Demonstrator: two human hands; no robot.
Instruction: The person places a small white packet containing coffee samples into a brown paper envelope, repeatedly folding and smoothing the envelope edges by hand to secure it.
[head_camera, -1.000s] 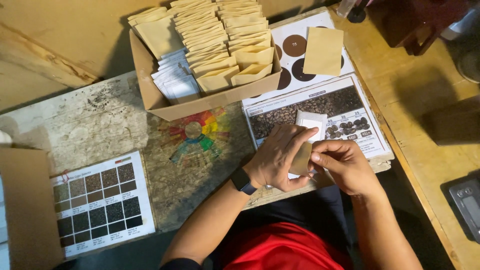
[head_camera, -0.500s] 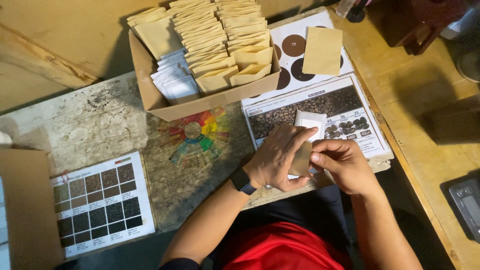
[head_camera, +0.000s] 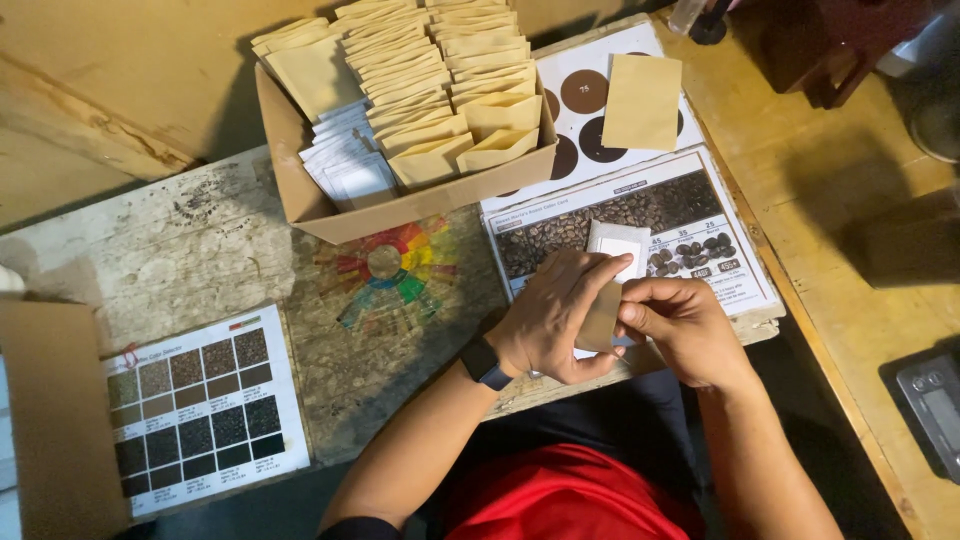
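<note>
Both hands meet over the table's near edge, holding a small white sachet (head_camera: 618, 246) together. My left hand (head_camera: 555, 315), with a dark watch on the wrist, covers the sachet's lower part, where a tan envelope (head_camera: 601, 318) shows between the two hands. My right hand (head_camera: 675, 325) pinches the sachet's right edge with thumb and fingers. Under the hands lies a printed chart with a photo of coffee beans (head_camera: 640, 215).
An open cardboard box (head_camera: 400, 205) holds rows of tan envelopes and a stack of white sachets. A loose tan envelope (head_camera: 642, 102) lies on a sheet with brown discs. A colour wheel (head_camera: 392, 268), a swatch chart (head_camera: 195, 405), a cardboard flap at left and a scale (head_camera: 935, 405) surround the hands.
</note>
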